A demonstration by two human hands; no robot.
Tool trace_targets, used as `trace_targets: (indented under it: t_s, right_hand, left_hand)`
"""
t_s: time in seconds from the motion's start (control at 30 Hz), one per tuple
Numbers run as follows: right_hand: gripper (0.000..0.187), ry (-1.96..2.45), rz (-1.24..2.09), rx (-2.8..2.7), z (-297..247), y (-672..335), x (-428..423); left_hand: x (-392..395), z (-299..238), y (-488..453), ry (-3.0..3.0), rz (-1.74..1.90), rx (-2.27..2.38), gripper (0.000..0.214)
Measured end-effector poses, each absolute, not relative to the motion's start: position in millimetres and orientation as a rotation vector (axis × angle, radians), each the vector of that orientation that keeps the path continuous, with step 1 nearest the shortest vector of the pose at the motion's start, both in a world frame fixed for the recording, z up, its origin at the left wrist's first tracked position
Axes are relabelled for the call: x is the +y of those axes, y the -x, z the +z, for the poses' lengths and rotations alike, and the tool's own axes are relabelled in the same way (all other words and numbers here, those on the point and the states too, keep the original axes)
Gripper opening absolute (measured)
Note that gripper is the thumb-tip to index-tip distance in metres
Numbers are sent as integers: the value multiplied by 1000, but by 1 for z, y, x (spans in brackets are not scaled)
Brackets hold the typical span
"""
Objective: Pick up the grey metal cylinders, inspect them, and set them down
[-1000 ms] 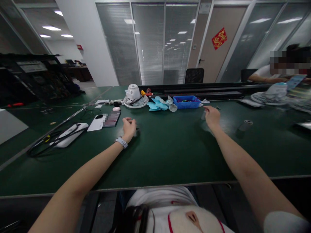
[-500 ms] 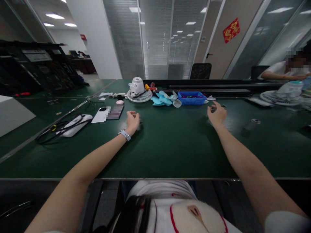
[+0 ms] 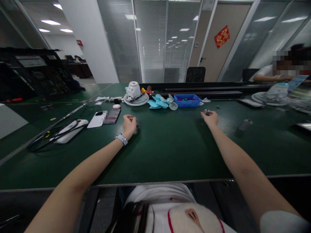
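Toward the right of the green table, my right hand (image 3: pixel 212 119) is closed around a small silver motor (image 3: pixel 207 111), whose round top shows above my thumb and fingers. Another grey cylinder of the same look, a second motor (image 3: pixel 245 125), stands apart to the right of that hand. My left hand (image 3: pixel 130 125) rests over the table on the left, fingers curled inward; whatever they hold, if anything, is hidden. A phone with a white back (image 3: pixel 96 119) and a dark flat phone-like item (image 3: pixel 112 116) lie just left of it.
Along the back are a white fan housing (image 3: pixel 136 95), light-blue fan blades (image 3: pixel 159 102) and a blue tray (image 3: pixel 187 101) with small parts. A white power bank with black cables (image 3: pixel 70 131) lies at left. Another person (image 3: pixel 269 72) sits at the far right beside more fan parts.
My right hand's fingers have closed on the motor, and its top now shows plainly. My left hand keeps its curled pose. The head view has tilted and shifted slightly.
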State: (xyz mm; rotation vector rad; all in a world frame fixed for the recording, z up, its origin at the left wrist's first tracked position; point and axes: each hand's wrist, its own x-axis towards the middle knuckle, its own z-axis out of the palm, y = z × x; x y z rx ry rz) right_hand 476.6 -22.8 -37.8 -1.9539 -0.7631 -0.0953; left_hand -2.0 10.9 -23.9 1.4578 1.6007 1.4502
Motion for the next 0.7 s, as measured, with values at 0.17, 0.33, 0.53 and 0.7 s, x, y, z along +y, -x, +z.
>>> trace_targets:
  t_s: [0.17,0.33,0.53,0.7]
  right_hand:
    - [48,1978,-77,-780,-39,-478,-22]
    - [48,1979,-61,-798,-39,-476,-23]
    - [44,1991,-96,-805,-34,-471,-29]
    - [44,1865,-142,-958,-20,-429,-28]
  left_hand:
    - [9,-22,2,-1435,1478,1598,20]
    - [7,-20,2,-1418,1491,1599,19]
    - [5,-18,1,-1432,1494,1606,18]
    - [5,-19,1,-1428,1492,1587,19]
